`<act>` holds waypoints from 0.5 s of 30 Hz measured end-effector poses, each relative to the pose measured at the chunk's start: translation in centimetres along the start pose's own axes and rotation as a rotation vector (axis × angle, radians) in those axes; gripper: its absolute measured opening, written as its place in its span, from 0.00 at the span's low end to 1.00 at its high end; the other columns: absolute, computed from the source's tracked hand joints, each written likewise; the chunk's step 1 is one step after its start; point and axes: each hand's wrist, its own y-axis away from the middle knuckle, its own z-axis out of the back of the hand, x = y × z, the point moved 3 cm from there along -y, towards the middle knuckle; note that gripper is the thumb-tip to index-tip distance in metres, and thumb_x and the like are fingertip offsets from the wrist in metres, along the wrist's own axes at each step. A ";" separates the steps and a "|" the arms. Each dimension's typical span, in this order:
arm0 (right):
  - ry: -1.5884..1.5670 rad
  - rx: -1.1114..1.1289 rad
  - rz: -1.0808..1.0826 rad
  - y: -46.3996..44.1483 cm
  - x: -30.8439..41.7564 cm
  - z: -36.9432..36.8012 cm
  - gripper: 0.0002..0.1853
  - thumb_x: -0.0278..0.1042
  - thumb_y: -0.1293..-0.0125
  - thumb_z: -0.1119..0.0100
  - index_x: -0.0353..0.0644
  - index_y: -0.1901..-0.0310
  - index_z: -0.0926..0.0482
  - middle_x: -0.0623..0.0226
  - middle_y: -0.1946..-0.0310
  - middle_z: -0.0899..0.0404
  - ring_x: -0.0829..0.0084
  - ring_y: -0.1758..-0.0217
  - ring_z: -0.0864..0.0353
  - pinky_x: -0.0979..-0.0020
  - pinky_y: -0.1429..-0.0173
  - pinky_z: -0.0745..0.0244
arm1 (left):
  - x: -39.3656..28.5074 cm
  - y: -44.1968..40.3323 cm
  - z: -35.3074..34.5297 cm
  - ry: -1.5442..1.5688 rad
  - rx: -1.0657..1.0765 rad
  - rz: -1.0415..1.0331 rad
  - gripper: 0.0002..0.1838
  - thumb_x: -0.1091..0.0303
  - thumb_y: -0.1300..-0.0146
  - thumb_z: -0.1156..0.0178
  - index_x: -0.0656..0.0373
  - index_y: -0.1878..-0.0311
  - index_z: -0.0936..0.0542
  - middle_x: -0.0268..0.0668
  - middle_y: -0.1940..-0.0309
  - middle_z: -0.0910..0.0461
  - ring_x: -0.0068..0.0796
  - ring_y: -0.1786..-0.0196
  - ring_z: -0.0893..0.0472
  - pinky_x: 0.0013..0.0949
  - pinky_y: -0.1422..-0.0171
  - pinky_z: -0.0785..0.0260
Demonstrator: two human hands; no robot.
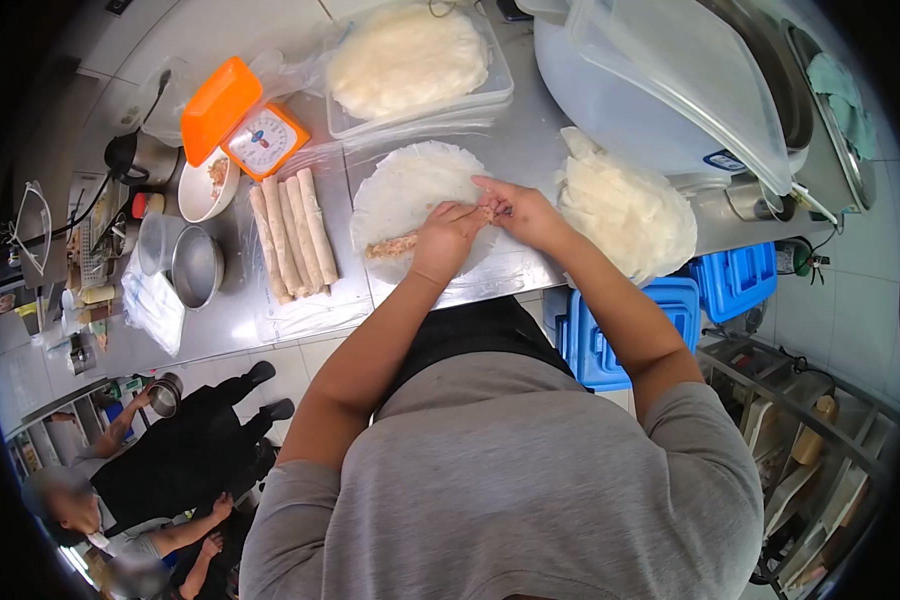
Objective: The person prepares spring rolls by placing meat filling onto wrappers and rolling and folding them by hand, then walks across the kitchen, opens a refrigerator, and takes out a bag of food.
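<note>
A thin round translucent wrapper, like rice paper (395, 195), lies on the steel table in front of me. A strip of pinkish minced filling (390, 246) runs along its near part. My left hand (446, 238) is over the strip with its fingers curled onto the filling, hiding the middle. My right hand (523, 216) pinches the filling's right end, index finger pointing left; the fingertips of both hands nearly meet. To the left, several long finished rolls (295, 235) lie side by side on plastic film. A pile of loose wrappers (625, 210) sits to the right of my right hand.
Behind is a plastic tray (505, 75) with stacked wrappers (410, 60). An orange scale (265, 138), a white bowl (208, 190) with filling and a metal bowl (198, 267) stand left. A large lidded tub (630, 80) is back right. Blue bins (670, 310) stand below; another person (160, 460) works lower left.
</note>
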 end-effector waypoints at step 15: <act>0.516 -0.037 0.437 -2.1 3.3 -4.8 0.11 0.34 0.46 0.32 0.45 0.60 0.14 0.66 0.61 0.20 0.61 0.52 0.24 0.63 0.48 0.27 | 4.8 7.3 10.3 -0.183 0.032 0.307 0.14 0.66 0.51 0.27 0.56 0.60 0.14 0.41 0.59 0.20 0.43 0.53 0.23 0.43 0.47 0.31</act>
